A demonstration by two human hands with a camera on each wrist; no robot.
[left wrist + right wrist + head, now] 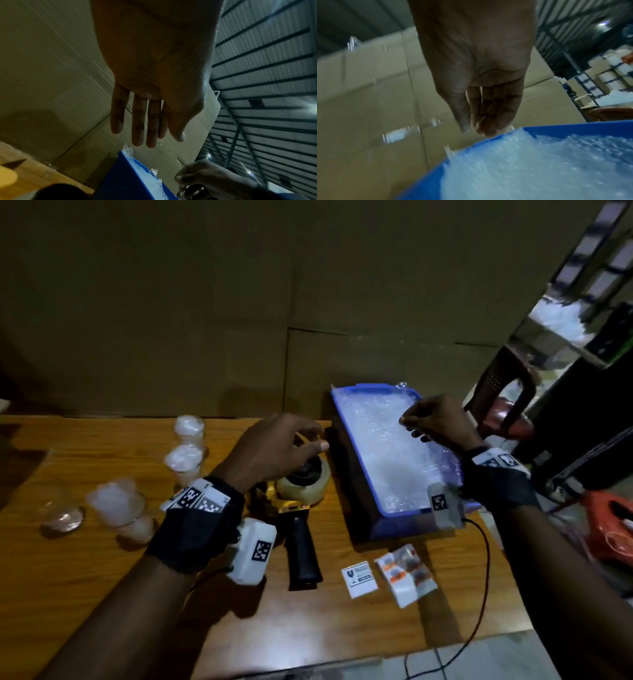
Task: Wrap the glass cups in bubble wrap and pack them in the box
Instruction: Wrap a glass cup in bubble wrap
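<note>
A blue box [349, 440] stands on the wooden table [85, 577], lined with bubble wrap [394, 460]. My right hand [407, 421] hovers over its far end, thumb and forefinger pinched together on the wrap's edge [513, 129]. My left hand [291, 436] hangs open above the tape dispenser [301, 481]. In the left wrist view its fingers [137, 128] are straight and hold nothing. Three glass cups [188, 428] [183, 460] [116, 505] stuffed with white wrap stand to the left. An empty glass [61, 515] stands at the far left.
Small printed packets [404, 573] and a label card [359, 578] lie near the table's front edge, beside a black cable [479, 594]. Tall cardboard [205, 302] walls off the back. A brown chair [503, 392] and an orange object [609, 529] stand off the table's right side.
</note>
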